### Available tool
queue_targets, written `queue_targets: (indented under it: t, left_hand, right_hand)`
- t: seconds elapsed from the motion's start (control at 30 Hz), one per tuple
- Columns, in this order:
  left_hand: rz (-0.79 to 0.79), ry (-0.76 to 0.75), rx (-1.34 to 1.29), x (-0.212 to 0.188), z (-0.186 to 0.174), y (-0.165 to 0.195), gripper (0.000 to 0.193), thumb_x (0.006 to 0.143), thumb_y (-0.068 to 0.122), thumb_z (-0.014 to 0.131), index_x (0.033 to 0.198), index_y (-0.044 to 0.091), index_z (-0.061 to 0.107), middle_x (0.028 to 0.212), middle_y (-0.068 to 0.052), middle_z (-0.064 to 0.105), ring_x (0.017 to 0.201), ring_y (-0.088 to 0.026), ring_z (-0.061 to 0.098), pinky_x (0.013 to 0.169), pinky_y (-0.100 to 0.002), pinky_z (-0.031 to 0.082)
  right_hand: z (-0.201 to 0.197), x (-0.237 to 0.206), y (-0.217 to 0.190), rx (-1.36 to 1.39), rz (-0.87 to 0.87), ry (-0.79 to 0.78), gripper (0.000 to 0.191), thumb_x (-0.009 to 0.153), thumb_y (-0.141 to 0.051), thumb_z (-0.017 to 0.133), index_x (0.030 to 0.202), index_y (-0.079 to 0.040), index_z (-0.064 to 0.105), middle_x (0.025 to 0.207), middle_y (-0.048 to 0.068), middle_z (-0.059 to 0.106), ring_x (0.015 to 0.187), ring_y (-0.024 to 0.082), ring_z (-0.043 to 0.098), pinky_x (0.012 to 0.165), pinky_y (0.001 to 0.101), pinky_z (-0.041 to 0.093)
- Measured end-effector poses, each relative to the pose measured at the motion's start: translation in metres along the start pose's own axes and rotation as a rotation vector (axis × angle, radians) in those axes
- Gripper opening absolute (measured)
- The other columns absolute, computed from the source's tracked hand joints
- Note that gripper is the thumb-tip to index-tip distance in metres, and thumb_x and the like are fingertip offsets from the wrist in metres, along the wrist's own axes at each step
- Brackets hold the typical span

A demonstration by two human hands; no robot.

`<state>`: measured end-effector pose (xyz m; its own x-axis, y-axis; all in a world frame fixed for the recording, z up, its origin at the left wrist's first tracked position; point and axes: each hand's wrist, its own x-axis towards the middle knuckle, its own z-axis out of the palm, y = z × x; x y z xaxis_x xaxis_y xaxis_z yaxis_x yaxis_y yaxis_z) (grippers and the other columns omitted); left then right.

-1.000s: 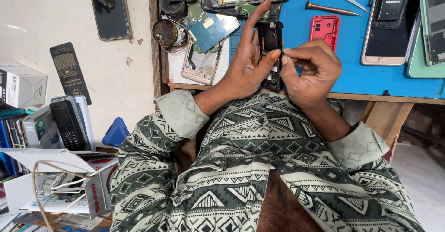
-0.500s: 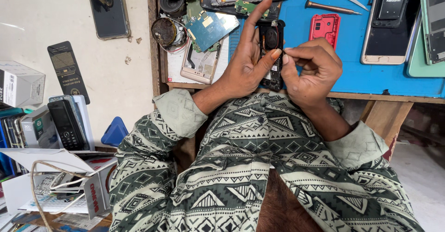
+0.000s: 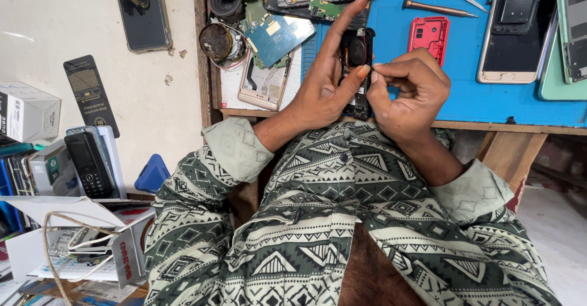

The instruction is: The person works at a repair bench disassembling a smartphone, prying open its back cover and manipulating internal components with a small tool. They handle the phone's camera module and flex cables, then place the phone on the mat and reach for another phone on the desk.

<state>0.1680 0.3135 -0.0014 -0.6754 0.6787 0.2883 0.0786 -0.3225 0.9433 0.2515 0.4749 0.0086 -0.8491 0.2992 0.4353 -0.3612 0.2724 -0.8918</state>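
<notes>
My left hand (image 3: 324,86) holds a small black opened phone (image 3: 356,67) upright over the front edge of the blue work mat (image 3: 465,98), index finger stretched up along its left side, thumb across its front. My right hand (image 3: 406,92) sits close on its right, fingers curled, thumb and forefinger pinched on a very small part or wire at the phone's right edge; I cannot tell what it is. The phone's inside shows a round speaker and thin red wires.
On the mat lie a red phone shell (image 3: 429,36), a screwdriver (image 3: 437,7), several phones (image 3: 513,31) and circuit boards (image 3: 275,37). A wooden bench edge (image 3: 501,124) runs below. At left are boxes (image 3: 27,110), a black keypad phone (image 3: 88,162) and a coil of wire (image 3: 218,40).
The hands and the phone have stayed at the same spot; my right fingers have closed tighter against the phone's right edge. The view has shifted slightly.
</notes>
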Motion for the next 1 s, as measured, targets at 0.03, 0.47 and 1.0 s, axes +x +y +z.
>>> queue_targets:
  t: [0.03,0.47,1.0]
  left_hand:
    - [0.002,0.0,0.0,-0.0001,0.0006,-0.0006,0.072,0.118,0.012,0.059,0.168,0.011,0.006,0.173,-0.005,0.012,0.148,-0.011,0.033,0.124,-0.028,0.035]
    - [-0.056,0.002,-0.068,0.0017,0.0002,0.0029,0.075,0.116,0.009,0.06,0.168,0.01,0.005,0.174,-0.005,0.01,0.134,-0.012,0.045,0.117,-0.028,0.042]
    - [-0.077,0.084,-0.067,0.0018,0.0059,0.0039,0.067,0.105,-0.008,0.059,0.161,0.008,0.026,0.159,-0.003,0.035,0.123,-0.007,0.047,0.11,-0.023,0.045]
  right_hand:
    - [0.0,-0.0001,-0.0001,0.006,0.003,0.001,0.008,0.097,0.014,0.07,0.103,0.011,0.066,0.104,0.012,0.06,0.081,0.011,0.067,0.07,0.02,0.058]
    - [0.0014,-0.0009,0.0018,0.043,0.041,0.024,0.008,0.097,0.015,0.069,0.104,0.011,0.067,0.105,0.012,0.06,0.083,0.011,0.068,0.074,0.0212,0.061]
    - [0.0042,-0.0018,0.0022,0.06,0.063,0.01,0.009,0.096,0.016,0.068,0.102,0.011,0.065,0.105,0.011,0.059,0.086,0.011,0.068,0.078,0.0227,0.062]
